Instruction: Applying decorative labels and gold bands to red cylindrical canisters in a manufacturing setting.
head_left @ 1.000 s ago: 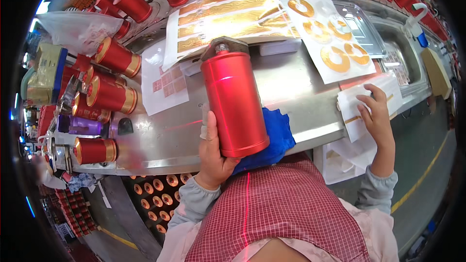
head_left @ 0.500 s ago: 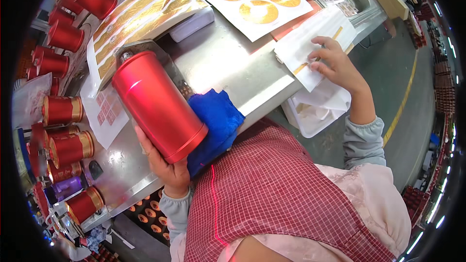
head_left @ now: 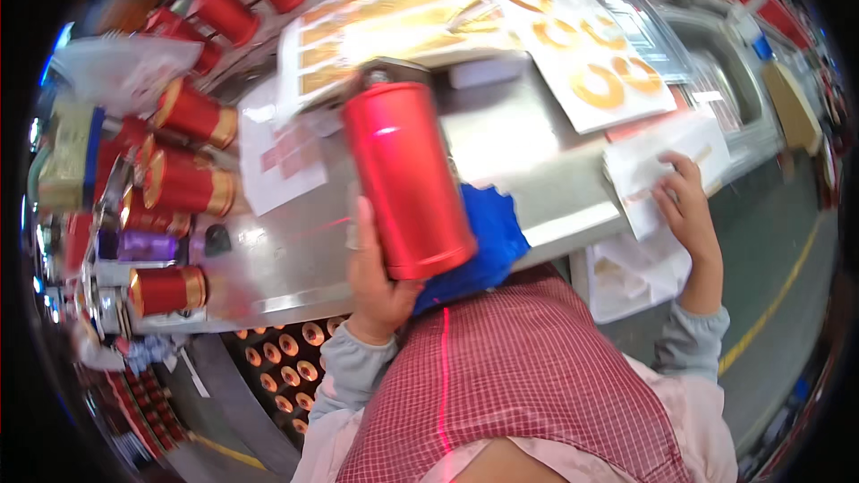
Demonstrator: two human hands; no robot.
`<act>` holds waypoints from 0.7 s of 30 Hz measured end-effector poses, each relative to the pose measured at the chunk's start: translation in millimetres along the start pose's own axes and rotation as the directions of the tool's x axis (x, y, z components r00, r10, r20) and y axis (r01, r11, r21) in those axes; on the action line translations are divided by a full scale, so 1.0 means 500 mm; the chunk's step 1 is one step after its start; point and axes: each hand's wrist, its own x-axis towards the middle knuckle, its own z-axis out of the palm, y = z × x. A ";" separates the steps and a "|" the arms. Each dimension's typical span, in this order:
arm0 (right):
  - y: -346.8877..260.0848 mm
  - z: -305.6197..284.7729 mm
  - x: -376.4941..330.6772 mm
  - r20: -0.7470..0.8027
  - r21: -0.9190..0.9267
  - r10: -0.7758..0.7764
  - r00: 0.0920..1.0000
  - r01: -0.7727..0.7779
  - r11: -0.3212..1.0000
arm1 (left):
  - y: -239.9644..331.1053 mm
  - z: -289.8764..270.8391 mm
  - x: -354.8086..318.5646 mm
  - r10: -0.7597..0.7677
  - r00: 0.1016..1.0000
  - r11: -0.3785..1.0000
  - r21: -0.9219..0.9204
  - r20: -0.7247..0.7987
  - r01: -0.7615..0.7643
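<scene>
A shiny red metal canister (head_left: 407,183) lies tilted over the steel table, its upper end against a dark metal holder (head_left: 380,72). My left hand (head_left: 376,282) is wrapped round its lower left side. Under the canister's lower right side is a blue cloth (head_left: 497,237). My right hand (head_left: 687,201) is over a white backing sheet (head_left: 707,148) with a thin gold strip, at the table's right edge. Its fingers are bent and apart, close to the strip; motion blur hides whether they touch it.
Red canisters with gold bands (head_left: 192,183) crowd the table's left side. Gold foil sheets (head_left: 385,22) and a white sheet of gold rings (head_left: 591,58) lie at the back. A white tray (head_left: 582,291) sits below the right edge. Copper-coloured round parts (head_left: 288,344) fill a crate below left.
The view has turned, so the table and everything on it appear shifted right and rotated. My left hand keeps hold of the red canister. My right hand stays over the white backing sheet.
</scene>
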 end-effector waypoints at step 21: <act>-0.283 0.031 0.145 0.112 0.448 -0.335 0.936 0.253 0.857 | 0.001 -0.003 -0.004 -0.046 0.998 0.997 -0.067 0.045 0.049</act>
